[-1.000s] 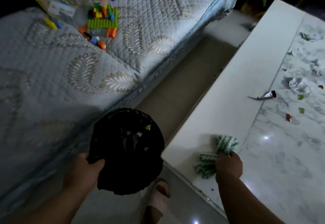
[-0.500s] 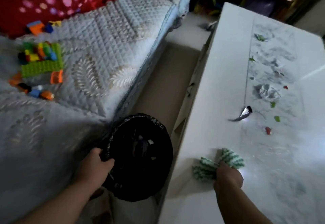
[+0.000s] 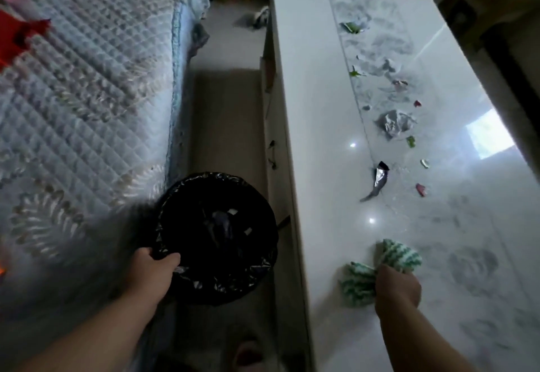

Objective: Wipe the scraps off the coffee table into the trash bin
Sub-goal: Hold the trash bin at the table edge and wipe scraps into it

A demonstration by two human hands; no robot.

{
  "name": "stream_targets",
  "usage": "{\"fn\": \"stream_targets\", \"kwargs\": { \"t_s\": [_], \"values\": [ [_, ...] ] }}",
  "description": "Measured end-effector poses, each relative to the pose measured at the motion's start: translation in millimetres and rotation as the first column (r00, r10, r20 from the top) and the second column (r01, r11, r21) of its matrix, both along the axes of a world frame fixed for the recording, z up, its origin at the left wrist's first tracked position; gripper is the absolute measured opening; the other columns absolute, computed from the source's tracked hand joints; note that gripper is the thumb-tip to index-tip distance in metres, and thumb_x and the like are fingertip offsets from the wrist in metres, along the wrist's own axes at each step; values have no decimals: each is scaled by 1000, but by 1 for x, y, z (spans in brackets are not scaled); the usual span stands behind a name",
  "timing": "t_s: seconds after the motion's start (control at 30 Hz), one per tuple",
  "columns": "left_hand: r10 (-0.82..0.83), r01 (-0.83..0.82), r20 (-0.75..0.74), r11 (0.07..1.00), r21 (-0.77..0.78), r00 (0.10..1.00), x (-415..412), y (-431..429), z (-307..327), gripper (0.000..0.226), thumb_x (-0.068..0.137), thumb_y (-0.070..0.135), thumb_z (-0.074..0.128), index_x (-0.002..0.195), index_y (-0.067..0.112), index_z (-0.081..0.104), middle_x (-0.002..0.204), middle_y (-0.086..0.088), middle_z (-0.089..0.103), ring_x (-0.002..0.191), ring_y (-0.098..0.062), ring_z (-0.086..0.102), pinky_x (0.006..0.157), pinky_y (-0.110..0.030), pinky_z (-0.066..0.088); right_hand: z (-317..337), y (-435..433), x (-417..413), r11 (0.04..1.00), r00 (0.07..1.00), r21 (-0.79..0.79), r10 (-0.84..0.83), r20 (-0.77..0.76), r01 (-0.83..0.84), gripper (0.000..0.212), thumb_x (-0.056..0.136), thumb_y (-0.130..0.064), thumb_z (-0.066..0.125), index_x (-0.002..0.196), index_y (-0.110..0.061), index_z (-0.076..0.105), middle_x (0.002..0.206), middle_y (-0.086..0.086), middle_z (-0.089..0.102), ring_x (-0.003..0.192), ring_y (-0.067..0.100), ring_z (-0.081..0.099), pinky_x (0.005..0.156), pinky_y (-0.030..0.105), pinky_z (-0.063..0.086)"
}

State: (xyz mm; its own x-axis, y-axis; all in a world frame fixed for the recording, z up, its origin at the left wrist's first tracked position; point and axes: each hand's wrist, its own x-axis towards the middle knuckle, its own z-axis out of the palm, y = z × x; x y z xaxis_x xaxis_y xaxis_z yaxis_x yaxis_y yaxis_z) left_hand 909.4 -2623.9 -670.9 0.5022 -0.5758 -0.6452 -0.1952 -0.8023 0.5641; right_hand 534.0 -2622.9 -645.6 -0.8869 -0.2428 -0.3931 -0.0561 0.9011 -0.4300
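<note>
The glossy white marble coffee table [image 3: 318, 126] runs down the right side. Scraps lie along its middle: a silver foil wrapper [image 3: 378, 180], a crumpled white paper [image 3: 394, 123], and several small green and red bits such as one red piece [image 3: 420, 189]. My right hand [image 3: 397, 290] presses a bunched green-and-white striped cloth [image 3: 358, 284] on the table's near part, short of the scraps. My left hand [image 3: 153, 269] grips the near rim of a round trash bin [image 3: 217, 237] lined with a black bag, held beside the table's left edge. A few scraps show inside it.
A quilted grey sofa cover [image 3: 87, 94] fills the left side, with a red cushion at its far left edge. A beige floor strip [image 3: 225, 120] separates sofa and table. My slippered foot [image 3: 248, 354] shows below the bin. Dark furniture stands beyond the table's right edge.
The view has swung right and forward along the table. The bin has come lower, closer to the table's side, with my left hand still on its rim. The cloth stays under my right hand.
</note>
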Motion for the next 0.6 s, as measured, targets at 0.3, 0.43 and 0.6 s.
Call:
{"fn": "stream_targets", "kwargs": {
  "t_s": [0.3,0.43,0.6],
  "values": [
    [-149,150,92,989,-8,985,-24,-100,-18,15,78,23,68,72,11,62,63,-15,63,57,-33,61,55,-34,44,-8,-63,-39,991,989,25,-132,-63,134,31,79,-5,57,107,8,61,108,30,64,101,43,60,88,44,49],
    [-255,253,196,967,37,947,-30,-142,-25,24,75,27,70,91,10,63,79,-16,68,71,-34,64,66,-39,52,-6,-109,-83,976,983,120,-174,-60,180,31,80,-5,59,104,14,59,111,33,62,103,44,60,88,45,49],
    [-334,329,225,942,59,915,-21,-175,-29,22,76,23,72,90,8,65,77,-15,69,71,-32,65,71,-43,52,0,-148,-133,959,977,187,-206,-48,211,29,81,-3,59,103,15,58,110,31,61,101,41,61,85,42,51]
  ]
}}
